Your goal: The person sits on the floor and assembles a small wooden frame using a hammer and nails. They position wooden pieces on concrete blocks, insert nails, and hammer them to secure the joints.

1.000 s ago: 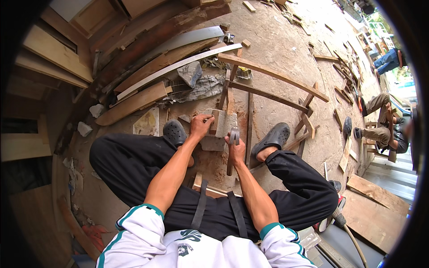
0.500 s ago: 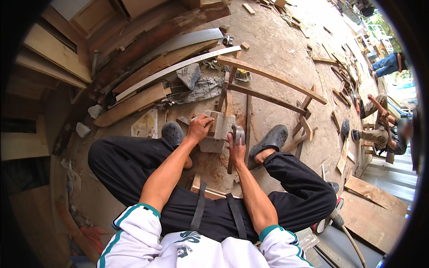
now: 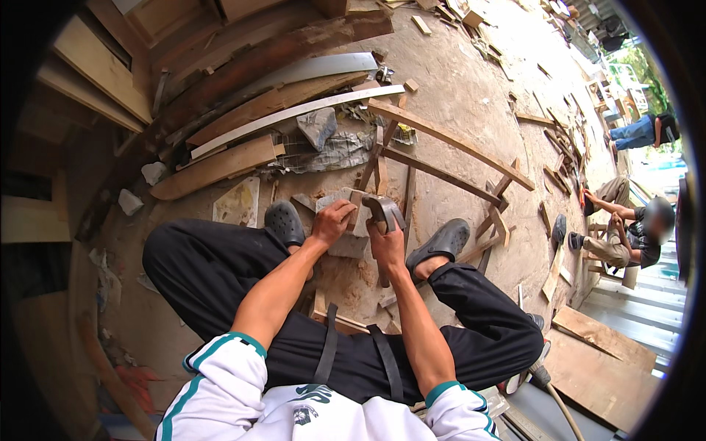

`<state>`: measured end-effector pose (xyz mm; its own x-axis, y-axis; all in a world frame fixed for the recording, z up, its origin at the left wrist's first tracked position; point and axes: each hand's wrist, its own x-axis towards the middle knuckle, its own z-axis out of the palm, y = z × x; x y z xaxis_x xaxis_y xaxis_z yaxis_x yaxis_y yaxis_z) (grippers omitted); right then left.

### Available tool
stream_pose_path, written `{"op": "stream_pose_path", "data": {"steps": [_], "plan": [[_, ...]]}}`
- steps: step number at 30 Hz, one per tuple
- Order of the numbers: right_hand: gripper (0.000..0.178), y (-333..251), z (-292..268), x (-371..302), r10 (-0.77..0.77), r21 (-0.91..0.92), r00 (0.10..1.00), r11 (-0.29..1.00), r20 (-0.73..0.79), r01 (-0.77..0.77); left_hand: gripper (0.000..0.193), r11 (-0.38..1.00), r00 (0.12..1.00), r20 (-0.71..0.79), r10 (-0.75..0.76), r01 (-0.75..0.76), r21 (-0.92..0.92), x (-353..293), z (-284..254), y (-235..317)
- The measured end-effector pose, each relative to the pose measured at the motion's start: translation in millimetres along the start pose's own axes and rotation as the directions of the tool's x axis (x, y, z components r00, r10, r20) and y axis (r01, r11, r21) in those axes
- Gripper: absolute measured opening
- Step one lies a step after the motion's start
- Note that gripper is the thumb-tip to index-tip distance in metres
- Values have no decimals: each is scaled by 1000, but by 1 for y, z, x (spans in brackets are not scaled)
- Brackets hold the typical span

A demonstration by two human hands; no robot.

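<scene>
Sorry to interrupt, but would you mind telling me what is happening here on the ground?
A person sits on the dirt floor with knees spread, working between their feet. The left hand steadies a small wooden block, while the right hand grips a hammer with its head raised just above the block. Curved wooden slats and offcuts lie around them, and another person sits further off to the right.

Bright daylight, soft shadows, sharp centre, strong fisheye bending, dark rim.
</scene>
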<state>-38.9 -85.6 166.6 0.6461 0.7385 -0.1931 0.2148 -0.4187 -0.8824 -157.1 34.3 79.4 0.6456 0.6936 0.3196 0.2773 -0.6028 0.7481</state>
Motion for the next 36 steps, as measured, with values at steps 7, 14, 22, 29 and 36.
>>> {"op": "stream_pose_path", "data": {"steps": [7, 14, 22, 29, 36], "plan": [[35, -7, 5, 8, -24, -179, 991, 983, 130, 47, 19, 999, 1000, -7, 20, -20, -27, 1, 0, -1], [31, -16, 5, 5, -186, -73, 982, 980, -16, 185, 19, 1000, 1000, -3, 2, -2, -10, 0, 3, -2], [31, -14, 11, 0, -23, -155, 995, 987, 102, 39, 19, 1000, 1000, -27, 3, -4, -22, -2, 5, -6], [28, -10, 13, 0, -245, -66, 970, 968, -5, 244, 16, 1000, 1000, 4, -13, 13, -22, 3, 3, -3], [27, -9, 5, 5, -22, -242, 992, 969, 127, 53, 16, 999, 999, -31, -45, 44, -26, 3, 4, -1]]}}
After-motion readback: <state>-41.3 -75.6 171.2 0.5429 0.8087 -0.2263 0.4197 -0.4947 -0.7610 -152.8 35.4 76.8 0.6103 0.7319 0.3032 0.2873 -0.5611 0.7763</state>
